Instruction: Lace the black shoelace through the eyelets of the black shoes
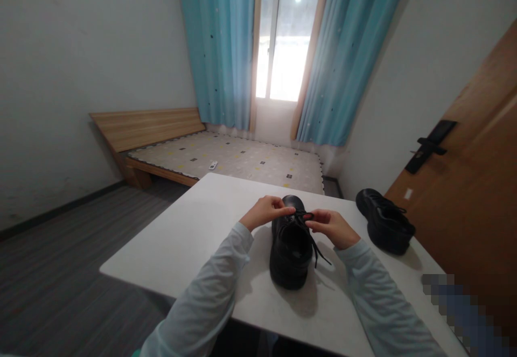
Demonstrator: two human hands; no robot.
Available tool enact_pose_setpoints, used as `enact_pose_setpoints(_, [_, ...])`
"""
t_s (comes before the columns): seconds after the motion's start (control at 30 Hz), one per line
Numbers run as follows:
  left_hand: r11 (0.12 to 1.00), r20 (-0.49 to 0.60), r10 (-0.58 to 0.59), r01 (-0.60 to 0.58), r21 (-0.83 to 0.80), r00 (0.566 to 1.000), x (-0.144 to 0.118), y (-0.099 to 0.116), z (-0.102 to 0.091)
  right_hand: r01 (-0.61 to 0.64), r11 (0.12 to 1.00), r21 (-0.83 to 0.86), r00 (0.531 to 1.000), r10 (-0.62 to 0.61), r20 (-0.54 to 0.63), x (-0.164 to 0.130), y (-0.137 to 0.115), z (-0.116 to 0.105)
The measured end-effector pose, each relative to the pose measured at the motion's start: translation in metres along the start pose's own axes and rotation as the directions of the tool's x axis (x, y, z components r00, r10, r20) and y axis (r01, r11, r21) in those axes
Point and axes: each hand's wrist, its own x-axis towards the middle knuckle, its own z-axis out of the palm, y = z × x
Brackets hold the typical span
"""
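I have the black shoe standing near the middle of the white table, toe toward twelve o'clock, with my left hand at its ten o'clock side and my right hand at its two o'clock side, both with fingers pinched closed on the laces over the tongue. No bow or knot is visible; one lace end trails loose toward four o'clock, so I judge the tying barely begun. A second black shoe rests untouched at three o'clock, well apart.
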Motion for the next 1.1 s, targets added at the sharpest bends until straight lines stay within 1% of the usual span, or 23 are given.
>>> enact_pose_setpoints(0.07, [1.000, 0.058, 0.025, -0.024, -0.014, 0.998, 0.000, 0.000, 0.000, -0.031, 0.998, 0.050, 0.999, 0.031, -0.008, 0.000, 0.002, 0.000])
enact_pose_setpoints(0.17, [0.999, 0.074, 0.035, -0.033, -0.018, 0.997, -0.001, 0.000, 0.000, -0.038, 0.996, 0.083, 0.999, 0.041, -0.032, 0.001, 0.004, 0.003])
enact_pose_setpoints(0.3, [1.000, 0.050, -0.004, 0.004, 0.009, 0.999, -0.001, -0.002, 0.000, 0.022, 1.000, 0.022, 0.996, -0.020, -0.087, 0.001, 0.002, 0.005])
enact_pose_setpoints(0.37, [1.000, 0.060, -0.013, 0.013, 0.002, 0.998, -0.001, -0.002, 0.000, 0.044, 0.999, -0.005, 0.991, -0.045, -0.123, 0.001, 0.001, 0.005])
enact_pose_setpoints(0.43, [1.000, 0.082, 0.003, -0.002, -0.018, 0.997, -0.001, -0.002, 0.001, 0.047, 0.999, -0.001, 0.987, -0.046, -0.157, 0.001, 0.001, 0.005])
enact_pose_setpoints(0.57, [0.998, 0.109, 0.038, -0.032, -0.054, 0.993, 0.001, -0.001, 0.003, 0.033, 0.997, 0.076, 0.983, -0.019, -0.184, 0.001, 0.002, 0.004])
enact_pose_setpoints(0.67, [0.997, 0.087, 0.038, -0.032, -0.069, 0.995, 0.001, 0.002, 0.002, 0.035, 0.986, 0.166, 0.979, 0.000, -0.202, 0.001, 0.002, 0.001])
enact_pose_setpoints(0.73, [0.996, 0.041, 0.041, -0.038, -0.079, 0.998, 0.002, 0.004, 0.001, 0.021, 0.973, 0.231, 0.981, 0.024, -0.193, 0.001, -0.001, 0.000])
enact_pose_setpoints(0.87, [0.987, -0.056, 0.049, -0.057, -0.150, 0.997, 0.004, 0.003, 0.001, -0.016, 0.947, 0.321, 0.990, 0.060, -0.127, -0.003, -0.008, -0.001])
enact_pose_setpoints(0.93, [0.976, -0.055, 0.030, -0.041, -0.216, 0.998, 0.005, 0.002, 0.001, -0.028, 0.931, 0.363, 0.994, 0.065, -0.089, -0.004, -0.010, -0.001])
enact_pose_setpoints(1.0, [0.951, -0.028, -0.007, -0.002, -0.310, 1.000, 0.006, 0.002, 0.002, -0.031, 0.917, 0.399, 0.997, 0.059, -0.058, -0.005, -0.010, 0.000])
enact_pose_setpoints(1.1, [0.876, 0.025, -0.048, 0.054, -0.478, 0.999, 0.006, 0.004, 0.003, -0.017, 0.905, 0.426, 0.998, 0.039, -0.043, -0.006, -0.009, 0.001])
